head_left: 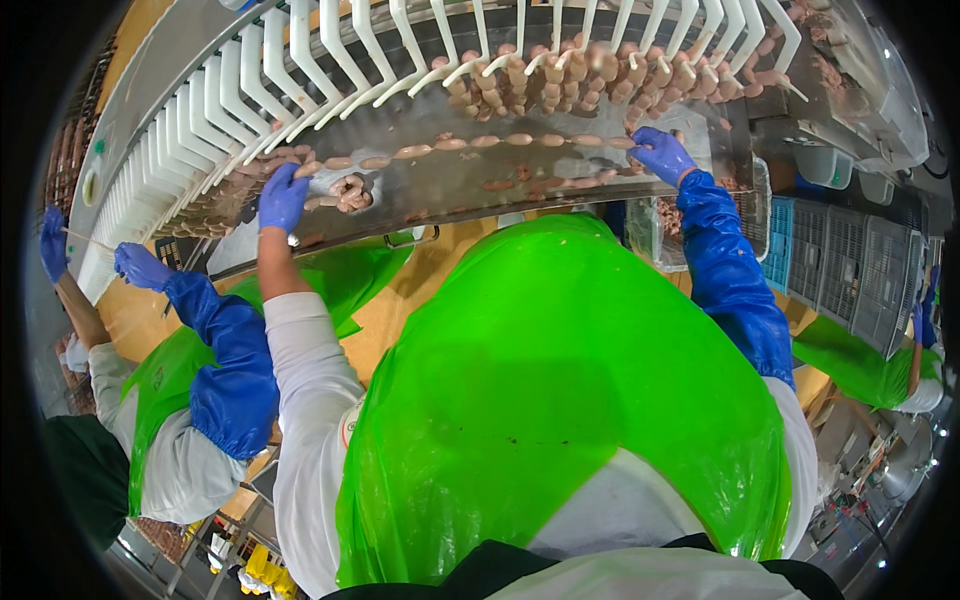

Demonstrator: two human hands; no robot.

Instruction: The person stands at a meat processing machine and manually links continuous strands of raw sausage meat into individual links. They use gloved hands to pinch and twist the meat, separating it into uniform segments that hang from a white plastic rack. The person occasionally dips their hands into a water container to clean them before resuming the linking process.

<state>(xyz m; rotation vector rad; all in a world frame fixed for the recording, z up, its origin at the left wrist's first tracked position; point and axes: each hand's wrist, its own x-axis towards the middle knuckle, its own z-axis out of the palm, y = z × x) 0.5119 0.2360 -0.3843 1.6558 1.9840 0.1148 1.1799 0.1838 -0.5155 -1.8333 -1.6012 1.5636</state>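
A string of linked pale sausages (484, 141) stretches nearly level between my hands, above a wet metal table (430, 192). My left hand (283, 198), in a blue glove, is closed on its left end, beside a row of white hooks (333, 40). My right hand (662, 156), also blue-gloved and with a blue sleeve, grips the other end below the hanging sausages. Many linked sausages (550, 90) hang in loops from the hooks at the middle and right. A small heap of sausages (350, 193) lies on the table near my left hand.
To my left, a co-worker in a green apron (168, 385) holds a thin strand between blue-gloved hands. A clear bin (646, 240) with meat pieces stands by my right arm. Grey crates (840, 265) and a blue crate (779, 240) are farther right, near another person (860, 365).
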